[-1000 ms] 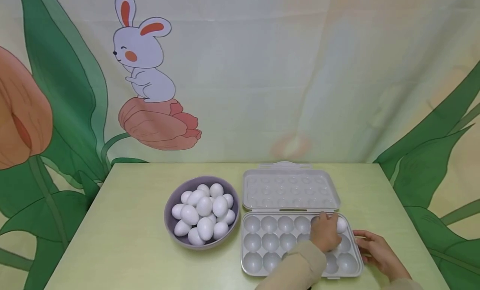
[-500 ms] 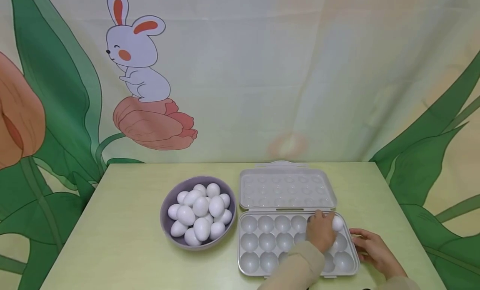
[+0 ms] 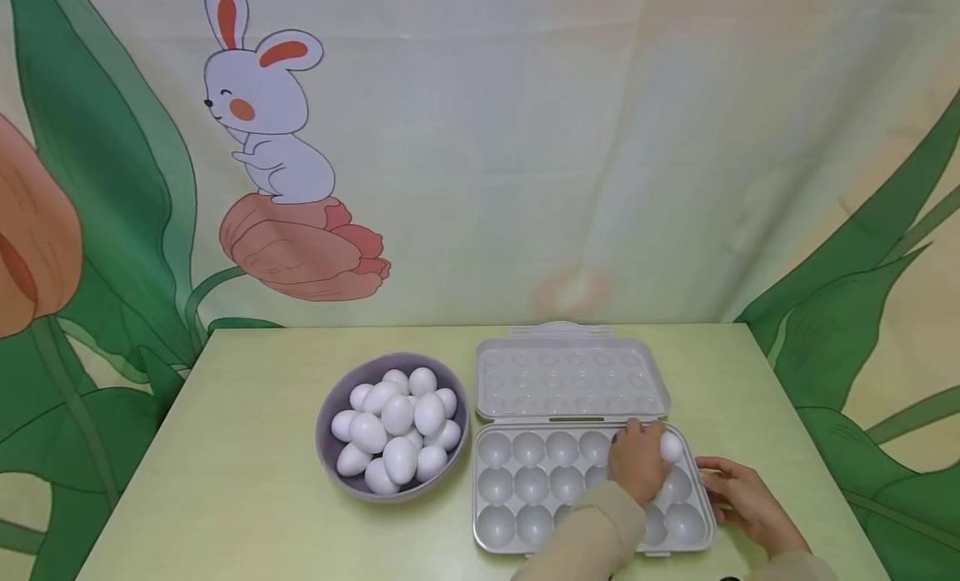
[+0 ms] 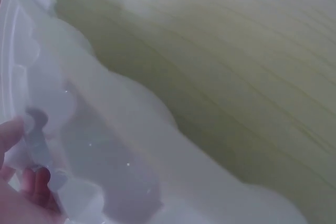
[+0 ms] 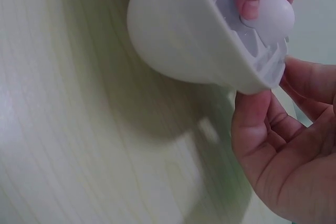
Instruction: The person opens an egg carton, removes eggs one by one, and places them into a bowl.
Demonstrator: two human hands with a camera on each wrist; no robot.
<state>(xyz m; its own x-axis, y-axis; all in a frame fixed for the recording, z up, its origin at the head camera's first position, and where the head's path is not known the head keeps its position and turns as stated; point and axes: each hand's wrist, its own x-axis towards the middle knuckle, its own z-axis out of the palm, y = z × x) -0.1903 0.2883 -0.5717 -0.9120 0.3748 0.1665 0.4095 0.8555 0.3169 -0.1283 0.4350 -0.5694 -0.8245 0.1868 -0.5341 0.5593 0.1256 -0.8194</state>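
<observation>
A pale grey egg box [image 3: 567, 483] lies opened out flat, its lid [image 3: 572, 379] hinged back behind the tray of round cells. My left hand [image 3: 637, 463] reaches across into the back row near the right end. Its thumb and fingers pinch a white egg [image 4: 18, 156], mostly hidden beneath the hand in the head view. Right beside that hand, a white egg [image 3: 671, 448] shows in the back right corner cell. At the box's right end, my right hand [image 3: 750, 499] grips the rim between thumb and fingers; the right wrist view shows one digit under the edge.
Left of the box stands a purple-grey bowl [image 3: 324, 452] heaped with white eggs [image 3: 397, 414]. Both rest on a pale yellow-green table [image 3: 225, 481]. A printed curtain [image 3: 487, 147] with a rabbit and tulips hangs behind the table's far edge.
The whole head view has drifted slightly left as the camera turned. Both hands keep their places at the egg box.
</observation>
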